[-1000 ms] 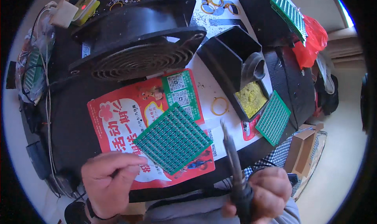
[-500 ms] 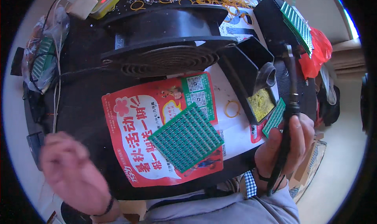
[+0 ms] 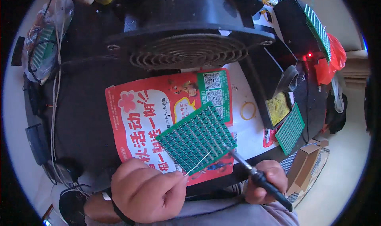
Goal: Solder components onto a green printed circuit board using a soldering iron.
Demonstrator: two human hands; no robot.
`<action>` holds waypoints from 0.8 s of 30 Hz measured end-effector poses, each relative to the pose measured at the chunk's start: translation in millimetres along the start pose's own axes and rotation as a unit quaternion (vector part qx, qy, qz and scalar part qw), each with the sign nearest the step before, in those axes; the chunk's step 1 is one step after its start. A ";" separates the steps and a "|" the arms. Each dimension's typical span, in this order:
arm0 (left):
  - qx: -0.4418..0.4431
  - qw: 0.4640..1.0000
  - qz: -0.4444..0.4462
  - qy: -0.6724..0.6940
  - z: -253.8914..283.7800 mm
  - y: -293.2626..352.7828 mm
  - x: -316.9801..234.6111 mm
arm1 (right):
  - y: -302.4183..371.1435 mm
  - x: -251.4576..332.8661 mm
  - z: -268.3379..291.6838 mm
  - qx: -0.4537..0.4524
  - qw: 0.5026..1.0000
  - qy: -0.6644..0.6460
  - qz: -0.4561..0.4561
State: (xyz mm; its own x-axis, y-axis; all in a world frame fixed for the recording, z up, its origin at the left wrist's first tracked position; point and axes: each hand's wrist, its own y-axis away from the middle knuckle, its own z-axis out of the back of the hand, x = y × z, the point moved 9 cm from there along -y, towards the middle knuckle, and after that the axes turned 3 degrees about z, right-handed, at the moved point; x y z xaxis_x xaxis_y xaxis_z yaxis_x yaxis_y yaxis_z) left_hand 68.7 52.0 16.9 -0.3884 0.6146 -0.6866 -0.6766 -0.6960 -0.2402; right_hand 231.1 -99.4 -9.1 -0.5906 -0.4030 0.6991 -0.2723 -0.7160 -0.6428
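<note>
Two hands at work over one green circuit board (image 3: 196, 138), which lies flat on a red printed flyer (image 3: 139, 119) on the dark counter (image 3: 79, 123).

Left hand (image 3: 147, 190): closed, fingers pinched on a thin strand of solder wire (image 3: 197, 163). The wire runs up and to the right from the fingertips, its free end reaching the near edge of the board.

Right hand (image 3: 266, 181): closed in a fist round the dark handle of a soldering iron (image 3: 254, 172). The iron's long axis slants up and to the left from the fist; its metal tip meets the board at the near right corner, or hangs just above it; contact cannot be told.

Key relation: the board lies just ahead of both hands, between them and slightly toward the left hand's far side. Wire and iron converge on the same near edge from opposite sides, their ends near each other but apart. The right hand's tool appears the closer to the board's surface.

Surroundings: beyond the board, a large black fan (image 3: 186, 39) with a round grille. To the right hand's far side, a black stand holding a yellow cleaning sponge (image 3: 277, 108), a second green board (image 3: 290, 129) propped beside it, and a loose yellow ring (image 3: 248, 110) on the white paper.
</note>
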 end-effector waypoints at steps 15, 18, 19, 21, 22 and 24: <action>-0.034 0.999 0.006 0.003 1.5 3.3 1.7 | -18.6 -0.2 -26.2 0.184 0.982 0.009 -0.050; -0.015 1.000 0.008 0.005 -2.4 2.0 2.4 | -17.2 0.9 -26.4 0.201 0.978 0.013 -0.058; -0.021 1.000 0.004 0.005 -2.3 1.8 2.1 | -17.2 1.1 -26.7 0.203 0.978 0.011 -0.056; -0.031 0.999 -0.006 0.005 -3.3 1.4 2.3 | -21.8 1.5 -27.7 0.195 0.980 -0.002 -0.034; -0.021 1.000 -0.010 -0.002 -4.4 0.8 1.5 | -23.6 2.1 -28.5 0.192 0.981 -0.010 -0.025; -0.001 1.000 -0.017 -0.014 -6.9 -0.5 0.1 | -25.2 3.0 -30.0 0.195 0.980 -0.023 -0.016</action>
State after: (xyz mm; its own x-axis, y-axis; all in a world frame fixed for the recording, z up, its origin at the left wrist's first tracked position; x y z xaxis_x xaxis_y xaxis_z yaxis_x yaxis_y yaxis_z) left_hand 73.3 49.8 12.2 -0.3824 0.6482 -0.6585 -0.6885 -0.6751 -0.2648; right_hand 213.4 -65.5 -0.2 -0.5485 -0.3968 0.7360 0.0278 -0.8884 -0.4583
